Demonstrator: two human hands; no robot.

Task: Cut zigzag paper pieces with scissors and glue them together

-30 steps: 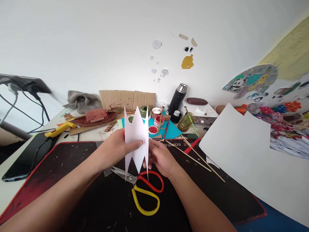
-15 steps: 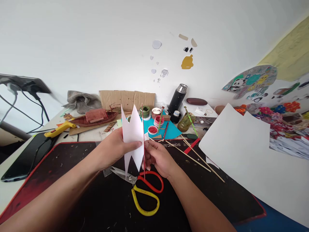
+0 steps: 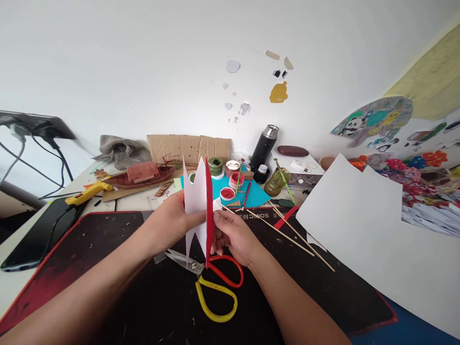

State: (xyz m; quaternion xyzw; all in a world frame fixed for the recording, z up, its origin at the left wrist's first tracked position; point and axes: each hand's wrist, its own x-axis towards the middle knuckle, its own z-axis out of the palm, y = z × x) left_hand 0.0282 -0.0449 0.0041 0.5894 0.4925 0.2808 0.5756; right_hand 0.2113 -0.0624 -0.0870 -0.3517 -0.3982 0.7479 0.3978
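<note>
My left hand [image 3: 167,218] is closed on a piece of folded paper [image 3: 196,194], white on the faces toward me and cut to sharp points at top and bottom. The paper stands upright in the air, with a narrow strip of its red side showing along the right. At that red edge, the fingers of my right hand [image 3: 235,235] pinch the paper; their tips are partly hidden behind it. Just below both hands lie scissors [image 3: 195,267] with one red and one yellow handle, blades pointing left on the black mat [image 3: 143,302].
Paint jars [image 3: 227,193] stand on blue paper [image 3: 258,195] behind my hands. Thin wooden sticks [image 3: 283,231] and a red strip [image 3: 285,217] lie to the right, beside large white sheets [image 3: 352,206]. A boat model [image 3: 143,175], yellow glue gun [image 3: 89,193] and phone [image 3: 39,239] are left.
The paper's right panel has turned and shifted slightly left, so more of its red side shows. Both hands keep their hold, and the scissors have not moved.
</note>
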